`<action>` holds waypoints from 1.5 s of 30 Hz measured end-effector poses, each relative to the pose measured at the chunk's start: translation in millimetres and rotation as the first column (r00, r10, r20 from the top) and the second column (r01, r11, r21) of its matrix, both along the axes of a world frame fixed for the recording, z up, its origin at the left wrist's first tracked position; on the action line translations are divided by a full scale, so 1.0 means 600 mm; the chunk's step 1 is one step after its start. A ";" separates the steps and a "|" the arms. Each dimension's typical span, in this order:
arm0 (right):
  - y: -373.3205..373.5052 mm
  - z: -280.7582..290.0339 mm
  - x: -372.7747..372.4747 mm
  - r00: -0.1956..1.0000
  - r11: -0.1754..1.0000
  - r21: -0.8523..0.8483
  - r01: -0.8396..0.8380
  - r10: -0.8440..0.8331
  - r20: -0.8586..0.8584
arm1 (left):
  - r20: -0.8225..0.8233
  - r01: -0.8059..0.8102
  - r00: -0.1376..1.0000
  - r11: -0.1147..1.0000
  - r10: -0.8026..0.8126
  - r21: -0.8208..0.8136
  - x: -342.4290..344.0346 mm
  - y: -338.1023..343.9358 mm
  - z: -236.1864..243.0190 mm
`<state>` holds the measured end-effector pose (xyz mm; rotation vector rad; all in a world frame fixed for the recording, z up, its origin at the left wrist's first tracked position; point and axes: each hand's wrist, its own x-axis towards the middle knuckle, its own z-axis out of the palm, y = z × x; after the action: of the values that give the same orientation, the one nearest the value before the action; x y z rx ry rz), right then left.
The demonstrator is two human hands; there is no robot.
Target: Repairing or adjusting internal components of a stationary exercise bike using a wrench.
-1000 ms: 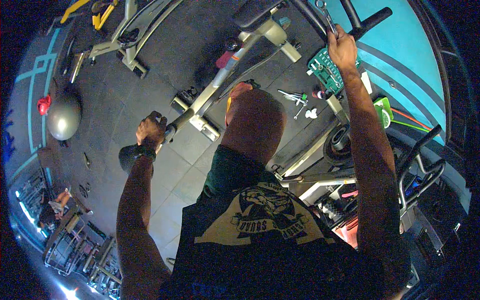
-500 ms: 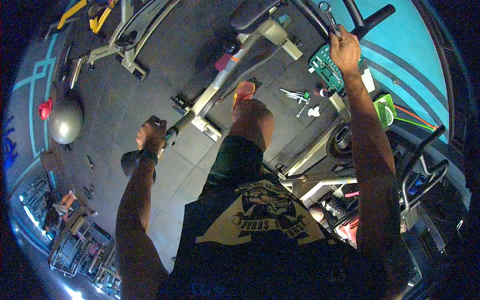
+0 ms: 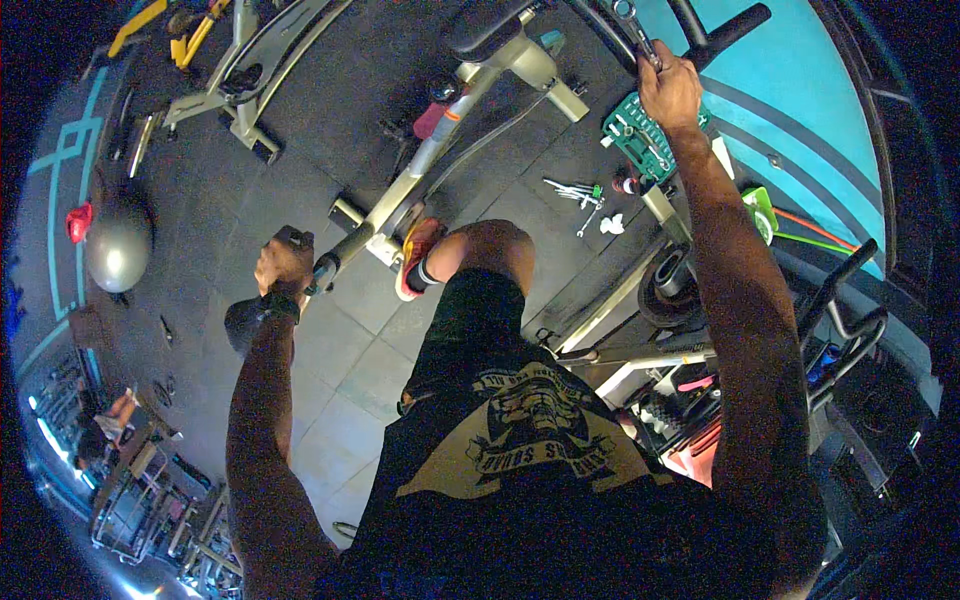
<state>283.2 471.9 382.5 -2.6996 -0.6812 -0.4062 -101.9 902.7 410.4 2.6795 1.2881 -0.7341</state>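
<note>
My right hand point(image 3: 672, 92) is raised at the upper right, its fingers closed around a metal wrench point(image 3: 640, 33) whose ring end points up past the fist. Just below and beside this hand lies an open green tool case point(image 3: 640, 140) with sockets in it. At the left, my left hand point(image 3: 284, 262) is closed in a fist near the dark end of a long beige machine beam point(image 3: 400, 190). Something black shows at its knuckles, but its kind cannot be made out. A dark band circles that wrist, and a rounded black pad point(image 3: 243, 325) sits beneath it.
Several loose metal tools point(image 3: 573, 190) and a crumpled white piece point(image 3: 612, 224) lie on the dark tiled floor near the case. A green dustpan point(image 3: 760, 213) is by the wall. Gym machines stand on both sides; a grey exercise ball point(image 3: 120, 250) rests far left.
My leg has swung left, bringing the red shoe beside the machine's foot. The view has shifted slightly. Both hands keep their grip.
</note>
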 end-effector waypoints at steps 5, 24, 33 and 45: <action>0.004 0.010 -0.011 1.000 1.000 0.002 -0.005 0.005 0.016 | 0.031 0.018 0.999 0.999 -0.020 0.050 -0.003 -0.006 0.005; 0.000 -0.004 0.010 0.997 0.998 -0.033 -0.052 0.054 0.046 | 0.066 0.074 0.995 0.993 -0.080 0.090 -0.011 0.002 -0.015; 0.002 -0.003 0.006 0.998 0.999 -0.002 -0.053 0.053 0.018 | 0.059 0.061 0.996 0.983 -0.072 0.175 -0.013 -0.010 -0.009; 0.006 -0.004 0.005 0.996 0.998 0.036 -0.059 0.056 0.068 | 0.005 -0.015 1.000 0.985 0.015 0.171 -0.009 0.001 -0.022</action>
<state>286.1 475.4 380.1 -2.6344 -0.7600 -0.4914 -107.5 903.1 397.2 2.7981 1.4307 -0.6431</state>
